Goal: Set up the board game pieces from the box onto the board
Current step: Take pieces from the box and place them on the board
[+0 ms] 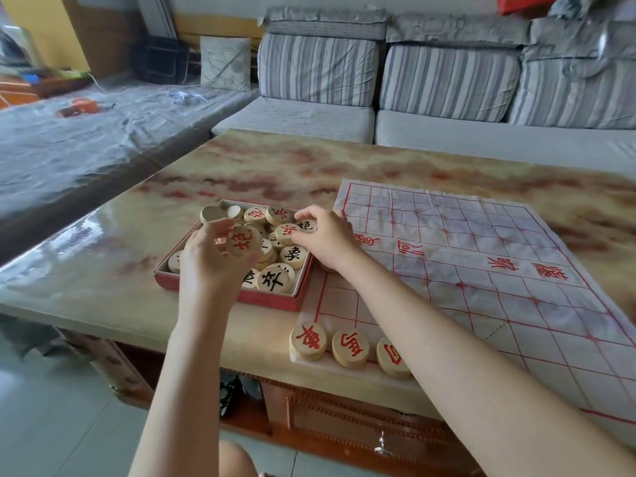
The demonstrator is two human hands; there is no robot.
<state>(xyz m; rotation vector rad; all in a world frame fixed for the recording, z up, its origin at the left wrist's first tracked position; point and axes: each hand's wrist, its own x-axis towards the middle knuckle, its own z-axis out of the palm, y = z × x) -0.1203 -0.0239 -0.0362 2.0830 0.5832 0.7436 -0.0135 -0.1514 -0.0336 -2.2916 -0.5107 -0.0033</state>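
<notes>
1. Our left hand (210, 256) pinches a red-marked piece (242, 241) between thumb and fingertips, held just above the box (265, 299).
2. Our right hand (325, 237) curls over the loose pieces (292, 256) at the box's right side; we cannot tell whether it grasps one.
3. The box sits just left of the board (481, 270).
4. A row of three (350, 344) stands at the board's near left corner.

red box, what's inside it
Round wooden pieces with red or black characters, heaped. The left hand holds one red-marked piece above them; the right hand reaches in. Both hands cover some pieces, and the floor of the box is hidden under the heap.
</notes>
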